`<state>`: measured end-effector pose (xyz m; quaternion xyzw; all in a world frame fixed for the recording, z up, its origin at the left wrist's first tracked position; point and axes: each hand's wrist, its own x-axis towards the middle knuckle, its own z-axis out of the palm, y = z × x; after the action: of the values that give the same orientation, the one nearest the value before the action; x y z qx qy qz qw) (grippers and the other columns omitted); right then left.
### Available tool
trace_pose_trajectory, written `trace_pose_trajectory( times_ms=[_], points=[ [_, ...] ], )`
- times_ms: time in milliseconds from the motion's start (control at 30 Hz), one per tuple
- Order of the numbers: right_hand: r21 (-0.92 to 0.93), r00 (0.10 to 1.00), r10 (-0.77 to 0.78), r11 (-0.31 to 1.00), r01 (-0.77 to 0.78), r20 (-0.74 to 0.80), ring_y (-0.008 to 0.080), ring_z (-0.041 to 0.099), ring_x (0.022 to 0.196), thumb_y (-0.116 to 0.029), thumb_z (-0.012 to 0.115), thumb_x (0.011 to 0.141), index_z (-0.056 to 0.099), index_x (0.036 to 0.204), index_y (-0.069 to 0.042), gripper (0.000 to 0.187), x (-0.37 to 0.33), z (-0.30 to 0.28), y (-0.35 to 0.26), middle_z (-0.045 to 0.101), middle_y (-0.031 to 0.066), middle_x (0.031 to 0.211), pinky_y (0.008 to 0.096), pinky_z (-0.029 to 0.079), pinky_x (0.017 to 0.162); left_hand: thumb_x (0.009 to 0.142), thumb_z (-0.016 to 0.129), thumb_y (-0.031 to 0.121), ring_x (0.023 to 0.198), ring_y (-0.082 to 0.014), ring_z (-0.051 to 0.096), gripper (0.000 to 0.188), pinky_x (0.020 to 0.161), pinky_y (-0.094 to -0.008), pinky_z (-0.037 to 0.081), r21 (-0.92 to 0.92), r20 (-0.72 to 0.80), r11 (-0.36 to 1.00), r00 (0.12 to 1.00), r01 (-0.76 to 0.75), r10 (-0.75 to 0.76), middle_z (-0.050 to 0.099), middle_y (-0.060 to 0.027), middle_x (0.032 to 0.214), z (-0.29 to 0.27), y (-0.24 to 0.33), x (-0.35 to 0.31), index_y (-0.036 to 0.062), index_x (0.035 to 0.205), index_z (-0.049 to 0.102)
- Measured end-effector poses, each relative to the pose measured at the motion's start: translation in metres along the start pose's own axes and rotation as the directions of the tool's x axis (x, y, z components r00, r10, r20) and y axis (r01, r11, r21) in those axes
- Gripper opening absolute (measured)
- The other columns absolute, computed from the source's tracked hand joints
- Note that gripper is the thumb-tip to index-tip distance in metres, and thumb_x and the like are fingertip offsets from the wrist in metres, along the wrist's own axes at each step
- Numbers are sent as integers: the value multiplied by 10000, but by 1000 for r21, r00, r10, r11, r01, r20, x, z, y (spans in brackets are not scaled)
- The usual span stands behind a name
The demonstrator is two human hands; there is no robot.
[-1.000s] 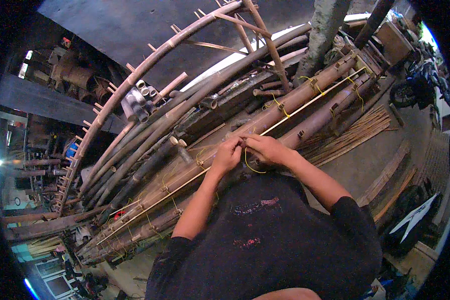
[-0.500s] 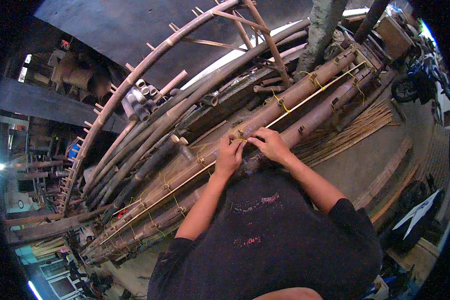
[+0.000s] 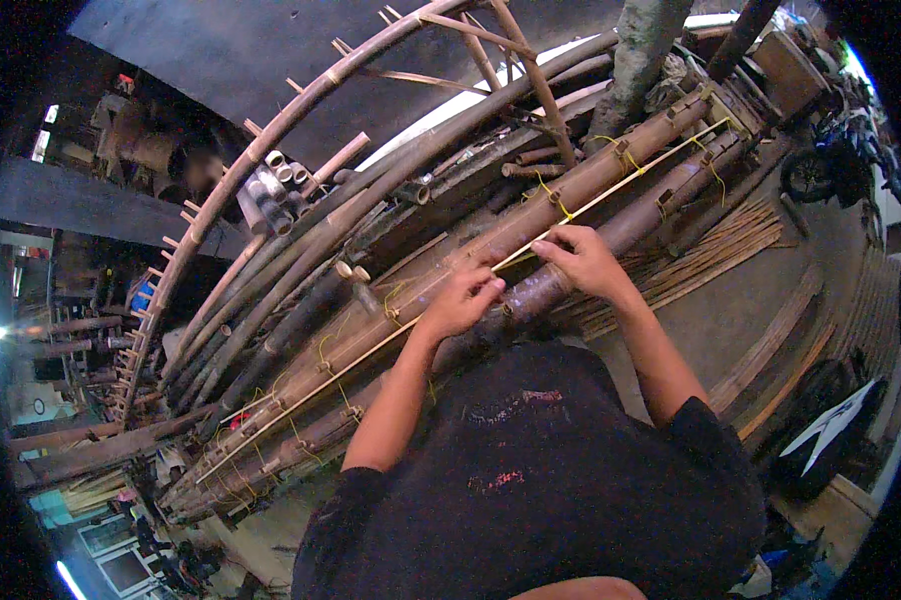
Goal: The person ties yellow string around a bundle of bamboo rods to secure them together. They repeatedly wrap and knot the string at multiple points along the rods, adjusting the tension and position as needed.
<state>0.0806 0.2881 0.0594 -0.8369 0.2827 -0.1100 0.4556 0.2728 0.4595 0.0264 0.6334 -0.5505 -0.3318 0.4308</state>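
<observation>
Yellow string [image 3: 517, 261] runs between our left hand [image 3: 461, 303] and right hand [image 3: 585, 262], each pinching it at the fingertips above brown poles [image 3: 646, 222].

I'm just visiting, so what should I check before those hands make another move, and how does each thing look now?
1. Pale stick lies lengthwise along the brown poles: ok.
2. Left hand is at the stick: ok.
3. Right hand has a firm pinch on something: cannot tell; what lies between its fingertips is too small to make out.
4. Yellow tie beyond the right hand is tight: cannot tell.
5. String ends are tucked away: not ok; a yellow strand dangles near the far end.
6. Hands are apart from each other: ok.
</observation>
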Motion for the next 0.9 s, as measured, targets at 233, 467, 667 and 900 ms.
trace_pose_trajectory(
  times_ms=[233,467,667,900],
  points=[
    [-53,932,-313,950,309,-184,380,626,972,-186,626,885,638,1102,-32,266,20,64,31,657,192,1064,443,498,857,1014,503,255,762,-98,536,318,718,-269,441,-389,-66,916,989,95,-131,607,-18,791,-13,18,11,19,826,603],
    [107,915,-387,911,398,-110,359,645,933,-132,650,891,648,1024,-5,185,19,86,9,664,190,986,389,506,829,1044,403,405,778,-129,573,453,721,-289,480,-398,-373,917,911,16,-178,609,-50,851,-13,-1,5,6,954,598],
    [462,966,-235,848,259,-111,176,652,873,-148,631,934,658,999,6,169,20,70,5,700,78,935,325,500,808,1033,279,537,793,-232,642,617,753,-382,524,-414,67,745,833,524,-549,651,-128,884,5,-27,-6,15,1121,596],
    [-12,961,-272,962,272,-47,372,641,866,-133,657,864,635,963,13,178,35,100,16,657,197,900,432,510,768,959,539,222,862,-372,609,296,819,-461,485,606,-223,784,975,131,9,633,-197,936,36,-23,-36,-17,1119,609]
  ],
)
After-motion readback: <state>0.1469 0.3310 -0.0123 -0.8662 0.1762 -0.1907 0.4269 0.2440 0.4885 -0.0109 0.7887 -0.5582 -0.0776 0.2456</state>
